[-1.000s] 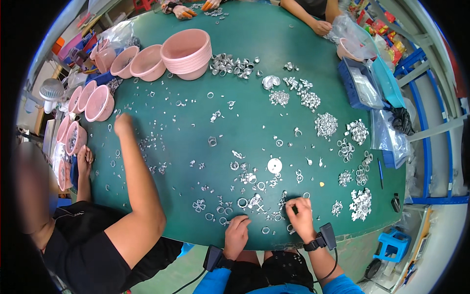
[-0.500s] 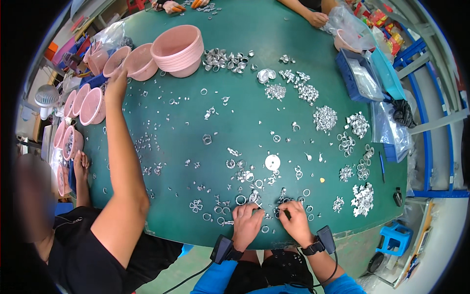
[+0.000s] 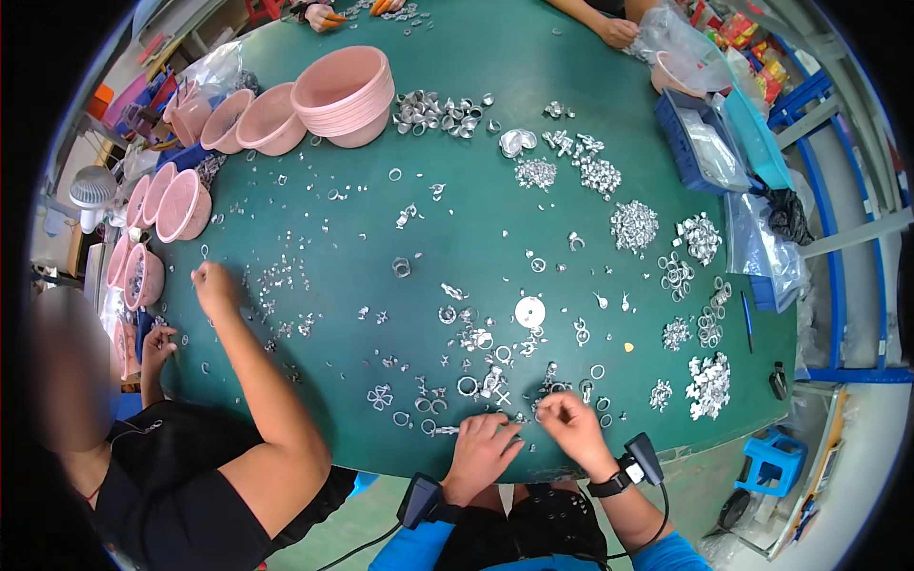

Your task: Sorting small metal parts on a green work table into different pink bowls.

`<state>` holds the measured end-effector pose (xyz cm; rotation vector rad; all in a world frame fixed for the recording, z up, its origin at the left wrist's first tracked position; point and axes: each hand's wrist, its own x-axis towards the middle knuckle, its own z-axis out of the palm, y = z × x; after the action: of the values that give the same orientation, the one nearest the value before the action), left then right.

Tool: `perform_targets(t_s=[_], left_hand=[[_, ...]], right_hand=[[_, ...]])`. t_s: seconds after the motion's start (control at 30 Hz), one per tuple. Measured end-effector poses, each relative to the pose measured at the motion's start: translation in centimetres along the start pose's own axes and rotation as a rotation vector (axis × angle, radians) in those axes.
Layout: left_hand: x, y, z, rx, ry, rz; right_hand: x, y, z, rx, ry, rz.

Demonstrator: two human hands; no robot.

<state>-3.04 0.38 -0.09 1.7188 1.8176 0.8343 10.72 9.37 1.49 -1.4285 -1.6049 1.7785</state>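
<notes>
A bright-blue top (image 3: 533,563) w/ matching slvs (image 3: 411,550) is showing, plus blk shorts (image 3: 538,528) w/ pale specks, while a blk L wrist strap (image 3: 445,513) & R wrist strap (image 3: 609,487) are each carrying a chunky blk box (image 3: 419,500) w/ thin blk cable (image 3: 367,546) trailing, R strap also showing a small white patch (image 3: 634,471).

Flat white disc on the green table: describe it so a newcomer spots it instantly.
Find the large green table, with a bare left hand and bare right hand at its near edge. The flat white disc lies roughly straight beyond the gap between them. Unlike the smaller silver metal rings nearby, it's white and broad.
</notes>
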Motion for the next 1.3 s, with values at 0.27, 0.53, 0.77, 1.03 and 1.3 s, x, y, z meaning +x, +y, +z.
perform_targets(t_s=[0.27, 0.53, 0.77, 1.03, 1.3], left_hand=[[-0.5, -0.4, 1.2, 0.084, 0.105, -0.056], [0.4, -0.1, 2.1, 0.092, 0.192, -0.098], [-0.4, -0.3, 1.6, 0.017, 0.196, -0.118], [3.2, 0.9, 1.9, 0.084, 0.129, -0.078], [3.1, -0.7, 2.5, 0.200, 0.161, -0.001]], right_hand=[[-1.3, 1.6, -0.3, -0.606, -0.016, -0.267], [0.3, 1.8, 1.2, -0.574, 0.223, -0.259], [-0.5, -0.8, -3.0, 0.178, -0.226, 0.156], [1.1, 0.1, -4.9, 0.734, -0.179, 0.145], [2.1, 1.6, -2.6, -0.525, 0.236, -0.230]])
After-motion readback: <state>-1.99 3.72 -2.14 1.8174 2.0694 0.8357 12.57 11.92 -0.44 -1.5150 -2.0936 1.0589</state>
